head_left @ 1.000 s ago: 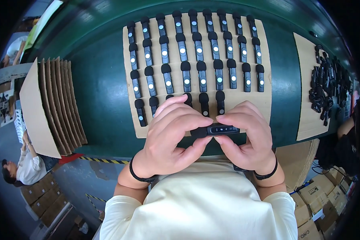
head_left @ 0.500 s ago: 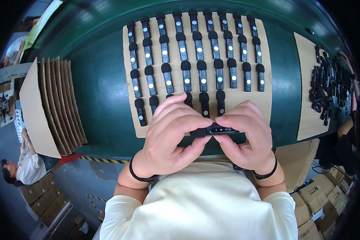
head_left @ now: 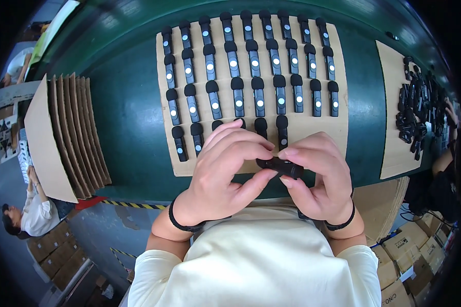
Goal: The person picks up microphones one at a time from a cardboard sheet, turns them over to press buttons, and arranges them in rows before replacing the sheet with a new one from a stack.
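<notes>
A stack of cardboard sheets (head_left: 69, 135) leans at the left of the green surface (head_left: 128, 117), close by for grabbing. In the middle, small black clips (head_left: 239, 97) lie in neat rows on a cardboard sheet (head_left: 161, 110). Just in front of it, the left hand (head_left: 223, 171) and right hand (head_left: 317, 179) pinch one black clip (head_left: 280, 166) between them, one at each end. At the right, loose black clips (head_left: 417, 110) lie piled up.

Brown cardboard boxes (head_left: 415, 256) lower right

Bare green table (head_left: 128, 128) left of microphone rows (head_left: 251, 82); cardboard stack (head_left: 71, 138) beyond.
</notes>
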`<state>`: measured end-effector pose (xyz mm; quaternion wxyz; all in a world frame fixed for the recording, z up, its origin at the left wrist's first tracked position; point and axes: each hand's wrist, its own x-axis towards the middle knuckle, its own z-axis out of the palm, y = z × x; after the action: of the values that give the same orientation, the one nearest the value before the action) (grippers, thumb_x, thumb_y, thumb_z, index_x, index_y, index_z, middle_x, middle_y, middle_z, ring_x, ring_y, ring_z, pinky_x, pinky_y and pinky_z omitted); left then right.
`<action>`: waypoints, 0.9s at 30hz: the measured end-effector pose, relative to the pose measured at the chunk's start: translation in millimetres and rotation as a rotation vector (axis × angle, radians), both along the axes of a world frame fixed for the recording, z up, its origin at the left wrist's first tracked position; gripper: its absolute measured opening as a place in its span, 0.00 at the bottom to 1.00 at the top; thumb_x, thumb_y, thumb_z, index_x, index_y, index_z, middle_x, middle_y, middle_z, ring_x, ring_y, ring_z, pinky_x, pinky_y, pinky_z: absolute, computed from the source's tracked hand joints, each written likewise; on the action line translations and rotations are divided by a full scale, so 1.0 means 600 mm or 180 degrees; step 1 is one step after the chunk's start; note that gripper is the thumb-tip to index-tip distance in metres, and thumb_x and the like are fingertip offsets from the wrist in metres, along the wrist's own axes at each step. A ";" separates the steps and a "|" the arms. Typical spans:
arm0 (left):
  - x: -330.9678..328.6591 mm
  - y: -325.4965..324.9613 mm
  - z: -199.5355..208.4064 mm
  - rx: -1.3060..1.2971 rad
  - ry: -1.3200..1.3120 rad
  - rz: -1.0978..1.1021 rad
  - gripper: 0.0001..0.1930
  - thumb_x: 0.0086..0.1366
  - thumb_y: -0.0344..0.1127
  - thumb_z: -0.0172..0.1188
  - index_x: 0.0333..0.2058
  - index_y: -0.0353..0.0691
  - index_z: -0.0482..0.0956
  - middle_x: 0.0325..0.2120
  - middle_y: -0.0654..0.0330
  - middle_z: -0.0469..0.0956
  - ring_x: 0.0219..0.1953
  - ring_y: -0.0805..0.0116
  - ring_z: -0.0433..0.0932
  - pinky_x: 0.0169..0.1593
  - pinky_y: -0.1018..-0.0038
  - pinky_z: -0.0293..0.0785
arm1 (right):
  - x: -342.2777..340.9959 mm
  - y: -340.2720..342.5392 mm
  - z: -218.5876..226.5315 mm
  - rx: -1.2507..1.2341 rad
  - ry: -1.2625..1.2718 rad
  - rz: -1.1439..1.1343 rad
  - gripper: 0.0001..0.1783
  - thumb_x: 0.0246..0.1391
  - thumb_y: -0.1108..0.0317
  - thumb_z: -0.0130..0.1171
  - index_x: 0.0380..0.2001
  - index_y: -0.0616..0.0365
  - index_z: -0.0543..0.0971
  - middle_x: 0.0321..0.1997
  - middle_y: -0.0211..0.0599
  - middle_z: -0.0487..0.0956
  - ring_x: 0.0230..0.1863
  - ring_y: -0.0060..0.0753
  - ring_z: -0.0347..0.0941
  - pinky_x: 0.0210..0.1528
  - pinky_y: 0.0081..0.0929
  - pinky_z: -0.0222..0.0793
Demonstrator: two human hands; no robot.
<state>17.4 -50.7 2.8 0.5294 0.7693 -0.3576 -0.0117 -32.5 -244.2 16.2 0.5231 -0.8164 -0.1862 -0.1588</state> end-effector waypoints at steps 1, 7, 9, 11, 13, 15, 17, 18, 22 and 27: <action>-0.001 -0.002 -0.003 -0.0001 0.0000 -0.0005 0.15 0.51 0.29 0.71 0.37 0.40 0.78 0.35 0.58 0.80 0.38 0.58 0.79 0.56 0.55 0.69 | -0.001 0.000 -0.002 0.0073 0.0007 -0.0007 0.21 0.41 0.79 0.68 0.42 0.58 0.78 0.39 0.40 0.80 0.33 0.40 0.76 0.34 0.31 0.70; -0.007 -0.009 -0.012 0.0255 -0.0089 -0.0034 0.16 0.50 0.30 0.71 0.38 0.41 0.77 0.39 0.60 0.78 0.42 0.57 0.77 0.57 0.55 0.67 | -0.008 -0.016 -0.012 -0.0094 -0.0040 0.0067 0.20 0.43 0.78 0.67 0.42 0.57 0.77 0.40 0.40 0.81 0.35 0.41 0.76 0.35 0.31 0.71; -0.007 -0.011 -0.013 0.0330 -0.0169 -0.0024 0.17 0.50 0.30 0.71 0.39 0.41 0.77 0.39 0.60 0.78 0.43 0.57 0.76 0.57 0.55 0.67 | -0.014 -0.027 -0.013 -0.0241 0.0127 0.0012 0.17 0.46 0.78 0.66 0.41 0.59 0.76 0.39 0.43 0.80 0.35 0.41 0.76 0.37 0.31 0.70; -0.010 -0.011 -0.013 0.0557 -0.0248 -0.0065 0.16 0.51 0.32 0.71 0.38 0.41 0.77 0.40 0.59 0.77 0.44 0.57 0.75 0.58 0.55 0.67 | -0.018 -0.038 -0.018 -0.0319 0.0212 -0.0019 0.15 0.47 0.78 0.65 0.40 0.60 0.76 0.39 0.44 0.80 0.35 0.41 0.75 0.38 0.31 0.70; -0.011 -0.011 -0.015 0.0670 -0.0290 -0.0089 0.16 0.51 0.32 0.71 0.38 0.41 0.77 0.40 0.59 0.77 0.44 0.57 0.75 0.58 0.54 0.66 | -0.021 -0.051 -0.031 -0.0651 0.0055 -0.0302 0.16 0.45 0.78 0.66 0.39 0.60 0.76 0.40 0.44 0.80 0.36 0.43 0.76 0.38 0.32 0.71; -0.013 -0.013 -0.020 0.0702 -0.0344 -0.0202 0.15 0.52 0.33 0.70 0.38 0.41 0.77 0.40 0.59 0.77 0.44 0.57 0.75 0.58 0.54 0.66 | -0.028 -0.061 -0.046 -0.0817 -0.0024 -0.0447 0.16 0.44 0.78 0.66 0.39 0.59 0.76 0.40 0.44 0.80 0.37 0.44 0.76 0.38 0.33 0.71; -0.014 -0.013 -0.022 0.0717 -0.0369 -0.0258 0.15 0.52 0.33 0.70 0.37 0.41 0.77 0.40 0.59 0.77 0.44 0.57 0.75 0.59 0.54 0.66 | -0.038 -0.069 -0.063 -0.1206 0.0039 -0.0471 0.16 0.43 0.79 0.66 0.38 0.59 0.76 0.42 0.43 0.79 0.38 0.45 0.76 0.39 0.35 0.72; -0.013 -0.014 -0.021 0.0710 -0.0351 -0.0265 0.14 0.52 0.33 0.70 0.37 0.41 0.78 0.40 0.60 0.77 0.44 0.57 0.75 0.59 0.54 0.66 | -0.043 -0.071 -0.069 -0.1407 0.0072 -0.0491 0.16 0.42 0.79 0.66 0.37 0.58 0.76 0.43 0.43 0.78 0.39 0.46 0.76 0.39 0.36 0.72; -0.011 -0.013 -0.019 0.0730 -0.0313 -0.0238 0.14 0.52 0.33 0.70 0.36 0.41 0.78 0.40 0.60 0.77 0.44 0.57 0.75 0.59 0.54 0.65 | -0.071 -0.063 -0.086 -0.1591 0.0254 -0.0274 0.16 0.42 0.79 0.65 0.37 0.58 0.75 0.47 0.41 0.77 0.42 0.47 0.76 0.42 0.38 0.72; -0.008 -0.010 -0.017 0.0772 -0.0305 -0.0195 0.13 0.52 0.33 0.70 0.36 0.42 0.79 0.40 0.60 0.77 0.44 0.57 0.75 0.59 0.53 0.65 | -0.070 -0.067 -0.092 -0.1688 0.0312 -0.0261 0.15 0.43 0.79 0.64 0.37 0.58 0.75 0.48 0.41 0.76 0.44 0.47 0.76 0.44 0.38 0.72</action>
<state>12.8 -56.8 -7.5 0.4142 0.8160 -0.4017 -0.0342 -74.7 -284.2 -38.9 0.2926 -0.9384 -0.1625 -0.0859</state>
